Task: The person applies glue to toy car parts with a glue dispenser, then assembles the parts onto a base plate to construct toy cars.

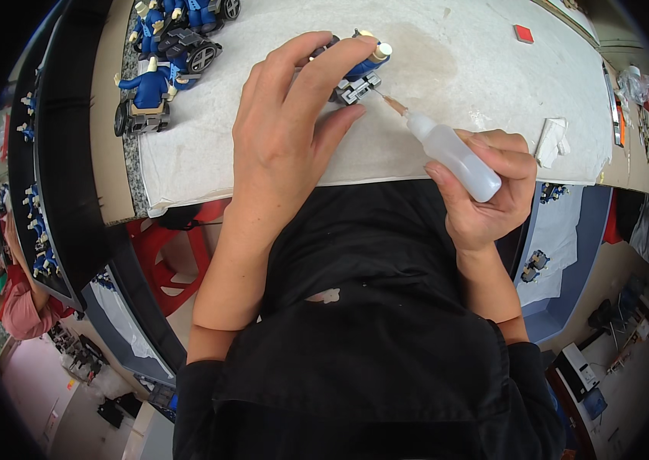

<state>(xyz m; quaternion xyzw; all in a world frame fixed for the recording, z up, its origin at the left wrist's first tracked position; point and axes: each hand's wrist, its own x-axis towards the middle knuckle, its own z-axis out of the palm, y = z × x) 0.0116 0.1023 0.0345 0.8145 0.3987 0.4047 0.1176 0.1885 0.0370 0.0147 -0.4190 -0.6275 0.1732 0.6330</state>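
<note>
My left hand is closed around a small figurine in blue clothes with a grey wheeled base, held over the white-covered table. Its fingers hide part of the figure. In my right hand is a translucent white squeeze bottle, gripped between thumb and fingers and tilted up to the left. The bottle's thin needle tip points at the grey base and reaches its edge; whether it touches, I cannot tell.
Several similar blue figurines with black wheels stand at the table's left. A red square piece lies at the far right, a crumpled white tissue nearer. Blue trays sit below the table's right edge. Another person is at far left.
</note>
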